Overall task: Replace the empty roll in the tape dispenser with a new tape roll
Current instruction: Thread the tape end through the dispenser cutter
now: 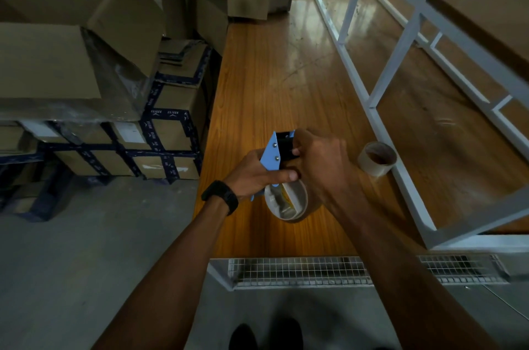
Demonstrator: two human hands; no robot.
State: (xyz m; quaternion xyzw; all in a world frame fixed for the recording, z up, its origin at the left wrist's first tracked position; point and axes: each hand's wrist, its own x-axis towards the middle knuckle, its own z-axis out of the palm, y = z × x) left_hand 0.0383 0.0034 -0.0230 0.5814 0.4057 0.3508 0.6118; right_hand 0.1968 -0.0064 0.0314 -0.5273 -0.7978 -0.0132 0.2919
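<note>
I hold a blue and black tape dispenser (pixel 275 152) above the wooden table (pixel 274 77). My left hand (pixel 256 173) grips its handle from the left, thumb across the front. My right hand (pixel 317 160) closes on the dispenser's black front part from the right. A brown tape roll (pixel 287 202) sits on the dispenser below my hands, its pale inner core facing me. A second roll, an empty-looking cardboard core (pixel 377 159), stands on the table to the right, apart from both hands.
A white metal rack frame (pixel 380 86) stands on the table's right side, close to the loose core. Stacked cardboard boxes (pixel 86 63) fill the left. A wire mesh tray (pixel 300 272) hangs under the table's near edge. My shoes show on the grey floor below.
</note>
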